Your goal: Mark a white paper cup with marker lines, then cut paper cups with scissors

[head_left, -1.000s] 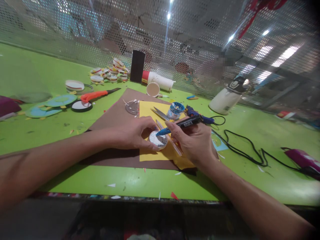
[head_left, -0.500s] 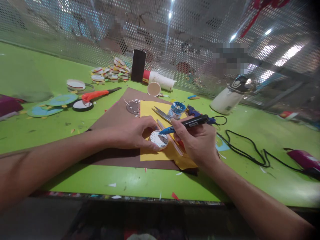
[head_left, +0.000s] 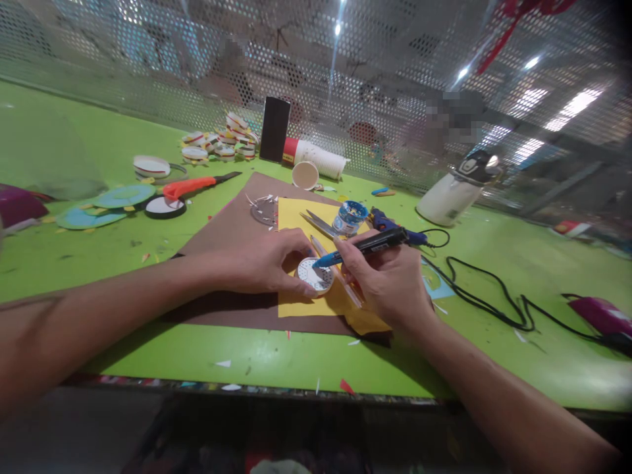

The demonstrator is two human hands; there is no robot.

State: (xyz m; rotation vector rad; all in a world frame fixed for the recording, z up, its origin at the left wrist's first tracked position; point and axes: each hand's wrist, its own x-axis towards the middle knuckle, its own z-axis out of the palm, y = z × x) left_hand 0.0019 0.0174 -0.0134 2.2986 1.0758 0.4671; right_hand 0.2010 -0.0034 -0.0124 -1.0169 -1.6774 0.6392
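My left hand [head_left: 276, 264] grips the rim of a small white paper disc [head_left: 315, 276], thumb at its near edge and fingers at the far side. Dark dots and lines pattern the disc, which looks like a cut-off cup bottom. In my right hand [head_left: 388, 276] is a black-and-blue marker [head_left: 368, 247], its tip at the disc's upper surface. Under both hands lies a yellow sheet [head_left: 301, 306] on brown paper [head_left: 222, 230]. A pencil [head_left: 316, 246] and a pair of scissors [head_left: 320, 224] rest beside the disc, partly hidden by my right hand.
A jar of blue paint [head_left: 350, 218] and a blue glue gun [head_left: 395, 225] lie just beyond my right hand. Orange-handled scissors [head_left: 190, 187] are at left. A phone [head_left: 274, 129], stacked paper cups [head_left: 318, 158] and a white jug [head_left: 451, 194] stand farther back. A black cord [head_left: 486, 319] crosses the right side.
The marker has shifted slightly in my right hand, its back end dipping a little to the left. My left hand keeps hold of the disc.
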